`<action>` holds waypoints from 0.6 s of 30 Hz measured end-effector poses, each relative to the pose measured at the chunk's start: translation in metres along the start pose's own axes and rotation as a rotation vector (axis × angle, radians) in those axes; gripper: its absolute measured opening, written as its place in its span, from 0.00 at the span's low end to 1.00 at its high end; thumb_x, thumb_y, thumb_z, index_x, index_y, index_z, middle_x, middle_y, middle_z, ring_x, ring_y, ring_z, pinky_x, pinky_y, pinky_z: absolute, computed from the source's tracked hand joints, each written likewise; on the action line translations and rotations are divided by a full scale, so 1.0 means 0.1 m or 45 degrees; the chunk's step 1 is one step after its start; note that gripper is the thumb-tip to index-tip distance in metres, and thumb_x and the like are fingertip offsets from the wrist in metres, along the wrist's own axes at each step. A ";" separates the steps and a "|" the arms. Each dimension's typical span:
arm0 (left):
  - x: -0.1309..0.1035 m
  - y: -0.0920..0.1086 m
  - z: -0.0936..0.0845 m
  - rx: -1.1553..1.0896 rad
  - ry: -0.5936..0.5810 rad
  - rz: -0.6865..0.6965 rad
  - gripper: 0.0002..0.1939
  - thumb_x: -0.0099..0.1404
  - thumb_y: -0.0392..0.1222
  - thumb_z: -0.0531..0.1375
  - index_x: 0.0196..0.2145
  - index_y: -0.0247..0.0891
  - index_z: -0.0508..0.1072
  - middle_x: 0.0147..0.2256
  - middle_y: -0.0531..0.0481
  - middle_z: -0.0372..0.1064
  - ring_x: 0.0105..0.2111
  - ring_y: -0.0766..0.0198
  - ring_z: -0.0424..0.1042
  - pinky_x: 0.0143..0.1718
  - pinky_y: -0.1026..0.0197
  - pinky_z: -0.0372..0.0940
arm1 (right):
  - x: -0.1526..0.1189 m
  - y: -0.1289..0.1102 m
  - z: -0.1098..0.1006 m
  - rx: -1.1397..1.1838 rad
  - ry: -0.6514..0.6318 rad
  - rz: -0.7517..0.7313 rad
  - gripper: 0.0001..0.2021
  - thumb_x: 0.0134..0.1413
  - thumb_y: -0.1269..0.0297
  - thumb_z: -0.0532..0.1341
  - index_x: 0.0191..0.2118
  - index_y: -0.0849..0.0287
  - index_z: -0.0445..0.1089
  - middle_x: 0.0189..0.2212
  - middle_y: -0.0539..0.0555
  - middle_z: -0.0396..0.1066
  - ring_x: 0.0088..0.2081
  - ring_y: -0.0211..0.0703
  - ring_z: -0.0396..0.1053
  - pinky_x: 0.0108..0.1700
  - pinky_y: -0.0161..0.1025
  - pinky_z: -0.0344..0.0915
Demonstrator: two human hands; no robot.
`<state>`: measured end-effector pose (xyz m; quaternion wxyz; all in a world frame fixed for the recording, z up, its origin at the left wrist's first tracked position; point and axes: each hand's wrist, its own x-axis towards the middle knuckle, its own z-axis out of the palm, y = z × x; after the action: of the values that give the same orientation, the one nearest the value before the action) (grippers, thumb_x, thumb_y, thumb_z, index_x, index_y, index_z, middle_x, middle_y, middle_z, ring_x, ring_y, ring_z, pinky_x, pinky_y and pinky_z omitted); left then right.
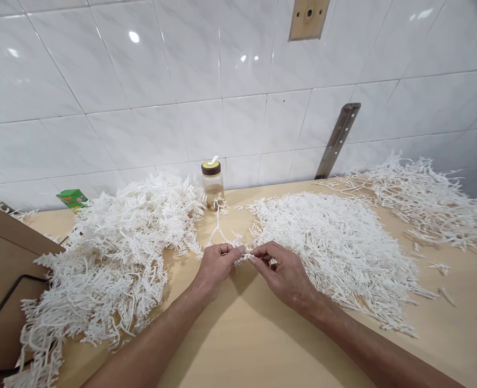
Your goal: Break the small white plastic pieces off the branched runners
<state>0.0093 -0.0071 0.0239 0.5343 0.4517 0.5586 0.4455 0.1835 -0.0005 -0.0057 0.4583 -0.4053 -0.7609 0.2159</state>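
Near the middle of the table, my left hand (218,265) pinches a white branching plastic stem (218,215), whose forked end reaches away toward the wall. From the other side my right hand (282,271) closes its thumb and fingertips on the same stem's small white twigs. The fingertips of both hands almost meet, and they hide the exact joint between the pieces. A big heap of branched white stems (129,231) lies left of my left hand. Just beyond my right hand spreads a pile of short white twig pieces (335,242).
A clear jar with a dark and yellow lid (211,186) stands by the tiled wall. Bare branching stems (428,194) lie at the far right. A green box (72,199) sits behind the left heap. A brown panel (8,258) borders the left; a metal bracket (338,141) leans at the wall.
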 end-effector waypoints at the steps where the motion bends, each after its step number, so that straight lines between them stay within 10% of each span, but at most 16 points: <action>1: 0.00 -0.01 0.00 -0.008 -0.005 0.002 0.27 0.50 0.59 0.68 0.17 0.37 0.61 0.15 0.61 0.46 0.17 0.75 0.43 0.20 0.64 0.37 | 0.00 0.00 0.00 -0.002 0.000 -0.012 0.04 0.61 0.65 0.61 0.36 0.57 0.72 0.31 0.52 0.73 0.30 0.39 0.69 0.27 0.34 0.64; 9: 0.02 -0.02 -0.05 -0.136 -0.316 -0.179 0.22 0.52 0.57 0.68 0.23 0.38 0.64 0.14 0.60 0.51 0.16 0.74 0.43 0.18 0.64 0.33 | 0.01 0.03 0.00 -0.022 -0.015 -0.050 0.05 0.60 0.65 0.61 0.33 0.57 0.71 0.27 0.50 0.72 0.27 0.38 0.68 0.28 0.34 0.65; 18: 0.02 0.03 -0.08 0.065 -0.299 -0.039 0.25 0.50 0.60 0.68 0.21 0.37 0.64 0.17 0.60 0.51 0.18 0.74 0.44 0.20 0.64 0.38 | -0.02 0.08 0.00 0.031 -0.056 -0.010 0.02 0.58 0.66 0.62 0.34 0.57 0.71 0.28 0.51 0.73 0.27 0.38 0.69 0.26 0.33 0.66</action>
<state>0.0009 -0.0043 0.0262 0.5909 0.5057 0.5103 0.3670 0.1876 0.0023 -0.0120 0.4472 -0.3916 -0.7698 0.2324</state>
